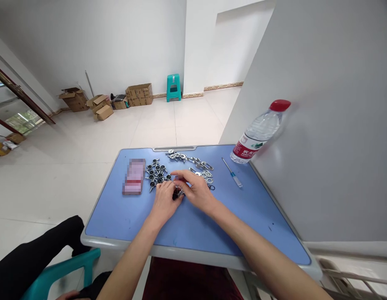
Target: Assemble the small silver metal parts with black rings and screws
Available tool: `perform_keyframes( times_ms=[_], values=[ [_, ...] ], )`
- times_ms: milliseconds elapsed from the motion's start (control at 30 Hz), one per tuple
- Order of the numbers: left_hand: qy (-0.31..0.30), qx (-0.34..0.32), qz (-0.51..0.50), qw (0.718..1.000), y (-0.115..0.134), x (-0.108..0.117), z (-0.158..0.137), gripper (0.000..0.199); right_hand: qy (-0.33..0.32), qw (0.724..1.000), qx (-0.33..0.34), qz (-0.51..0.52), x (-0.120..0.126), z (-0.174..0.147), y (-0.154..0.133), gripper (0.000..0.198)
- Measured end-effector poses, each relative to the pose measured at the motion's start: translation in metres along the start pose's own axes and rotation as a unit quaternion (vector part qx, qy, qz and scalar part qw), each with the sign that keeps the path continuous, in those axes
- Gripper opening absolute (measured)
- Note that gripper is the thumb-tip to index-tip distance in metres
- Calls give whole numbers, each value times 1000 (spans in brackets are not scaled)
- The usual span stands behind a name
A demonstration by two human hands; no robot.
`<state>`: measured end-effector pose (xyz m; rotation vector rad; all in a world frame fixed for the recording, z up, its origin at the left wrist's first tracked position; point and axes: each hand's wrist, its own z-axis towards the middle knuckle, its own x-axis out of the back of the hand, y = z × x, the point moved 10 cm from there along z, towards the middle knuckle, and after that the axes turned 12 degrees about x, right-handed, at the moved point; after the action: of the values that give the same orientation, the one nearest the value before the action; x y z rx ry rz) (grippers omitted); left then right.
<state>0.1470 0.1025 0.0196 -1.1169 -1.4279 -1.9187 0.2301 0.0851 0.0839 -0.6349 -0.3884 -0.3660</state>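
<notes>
My left hand [166, 196] rests on the blue table with its fingers closed around a small metal fitting [178, 193], mostly hidden by the fingers. Above that fitting, my right hand [195, 188] pinches a small screwdriver with a clear, purplish handle [177, 178]; its thin shaft points down at the fitting. Just beyond my left hand lies a pile of metal fittings with round black centres [158, 168]. Flat silver metal plates [207, 175] with holes lie past my right hand, and more silver metal pieces [176, 156] sit at the table's far side.
A pixelated pinkish pack [133, 177] lies left on the table [112, 216]. To the right are a blue-handled screwdriver [233, 176] and a water bottle [257, 133] by the wall. Another person's dark-clothed leg [40, 250] is at left. Cardboard boxes [139, 95] and a stool [173, 87] stand behind.
</notes>
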Motion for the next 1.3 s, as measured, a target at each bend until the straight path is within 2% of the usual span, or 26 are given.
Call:
perform_keyframes(
  times_ms=[200, 367, 567, 767, 933, 1133, 1300],
  values=[
    [-9, -3, -2, 1000, 1, 0, 1, 5, -47, 998, 5, 34, -4, -1, -3, 25],
    [-7, 3, 0, 1000, 2, 1, 0, 4, -34, 999, -2, -5, -4, -1, -4, 23],
    [-8, 0, 13, 1000, 3, 1, -1, 3, -73, 996, -18, 46, -6, 0, -3, 36],
    [-8, 5, 9, 1000, 3, 2, 0, 6, -31, 999, -13, 12, -3, -2, -4, 32],
    [-10, 3, 13, 1000, 3, 2, 0, 8, -58, 997, 1, 52, -9, -2, -11, 42],
    [-7, 5, 5, 1000, 4, 3, 0, 5, -14, 1000, -4, -4, -2, -3, -7, 35],
    [-11, 3, 1, 1000, 4, 3, 0, 8, -23, 999, -7, 31, -3, -2, -9, 42]
  ],
)
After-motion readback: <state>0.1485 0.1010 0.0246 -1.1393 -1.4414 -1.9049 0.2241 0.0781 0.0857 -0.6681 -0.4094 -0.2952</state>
